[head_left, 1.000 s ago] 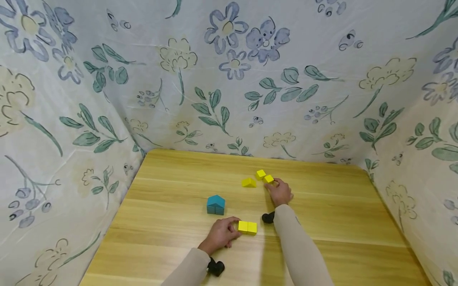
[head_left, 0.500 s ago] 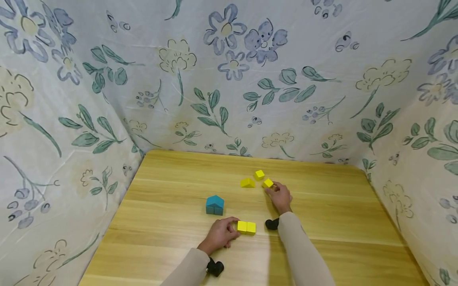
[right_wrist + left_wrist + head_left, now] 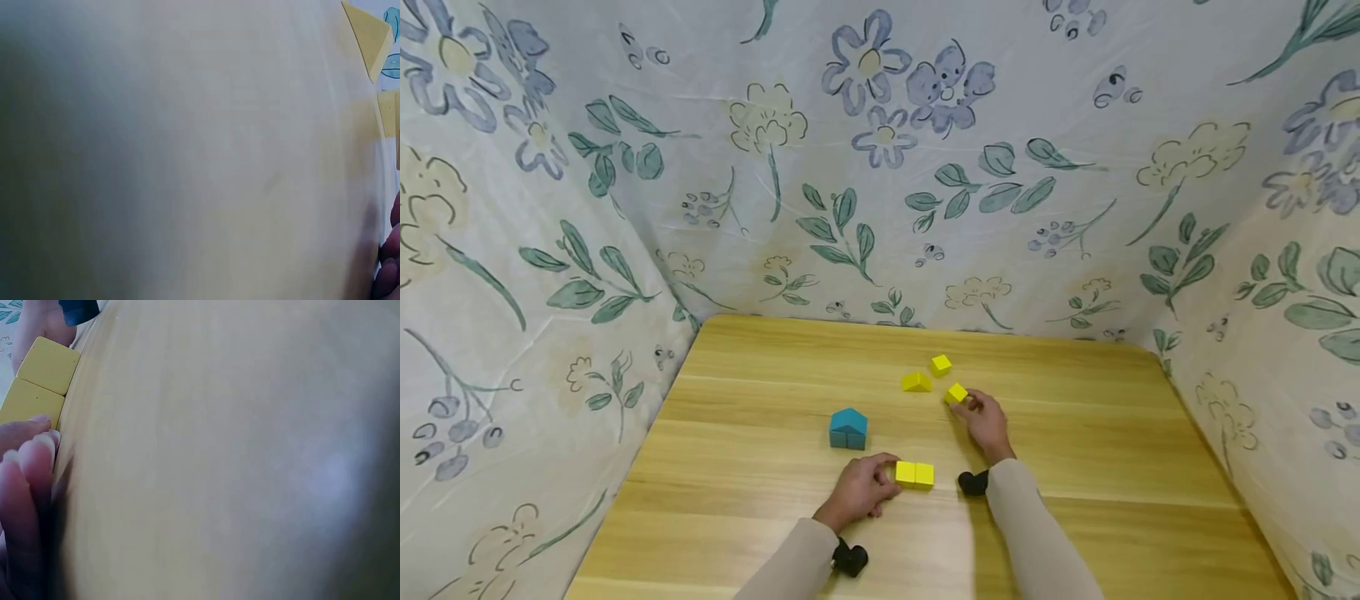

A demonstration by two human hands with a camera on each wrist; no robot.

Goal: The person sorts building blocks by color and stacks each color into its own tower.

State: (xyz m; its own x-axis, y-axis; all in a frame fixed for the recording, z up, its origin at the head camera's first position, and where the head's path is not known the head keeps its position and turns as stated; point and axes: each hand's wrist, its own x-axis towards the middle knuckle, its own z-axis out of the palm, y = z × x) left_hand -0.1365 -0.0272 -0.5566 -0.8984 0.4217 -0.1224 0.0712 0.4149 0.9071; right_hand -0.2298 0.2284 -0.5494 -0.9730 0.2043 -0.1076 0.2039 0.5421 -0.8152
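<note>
A right hand point(image 3: 987, 423) pinches a yellow cube point(image 3: 956, 392); a left hand point(image 3: 859, 490) pinches the closer of two touching yellow blocks point(image 3: 906, 473).
Beyond the right hand, leftward, lie a yellow wedge point(image 3: 916, 383) and a loose cube point(image 3: 941, 365); just ahead of the left hand stands a blue house-shaped stack point(image 3: 848, 428).

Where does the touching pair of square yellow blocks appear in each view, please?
Head: the touching pair of square yellow blocks sits low, just right of centre, beside the left hand.
Left wrist: upper left, just past the fingers.
Right wrist: not in it.
Shared landmark: the white floral cloth, showing in all three.
</note>
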